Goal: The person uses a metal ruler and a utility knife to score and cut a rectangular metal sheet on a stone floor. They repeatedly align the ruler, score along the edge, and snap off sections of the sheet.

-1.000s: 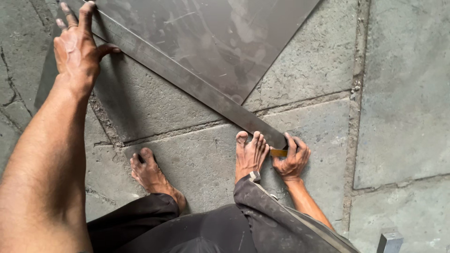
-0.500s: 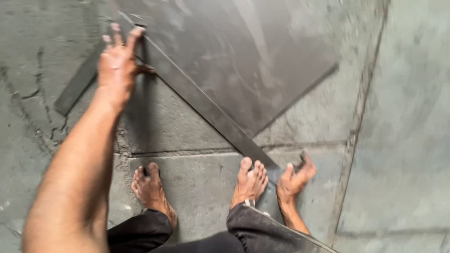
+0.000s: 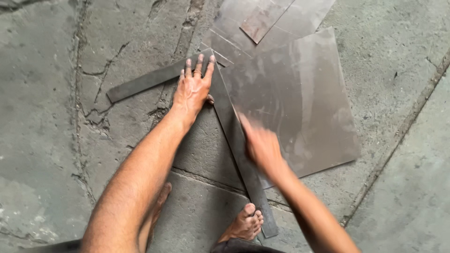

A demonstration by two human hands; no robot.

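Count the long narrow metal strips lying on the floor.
2. One strip angles left from under the left hand; the other strip runs toward the foot. Sheets may hide more.

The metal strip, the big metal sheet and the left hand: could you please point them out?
metal strip [image 3: 233, 136]: head view, middle of its length.
metal sheet [image 3: 304, 103]: head view, centre of its face.
left hand [image 3: 192, 90]: head view, back of the hand.
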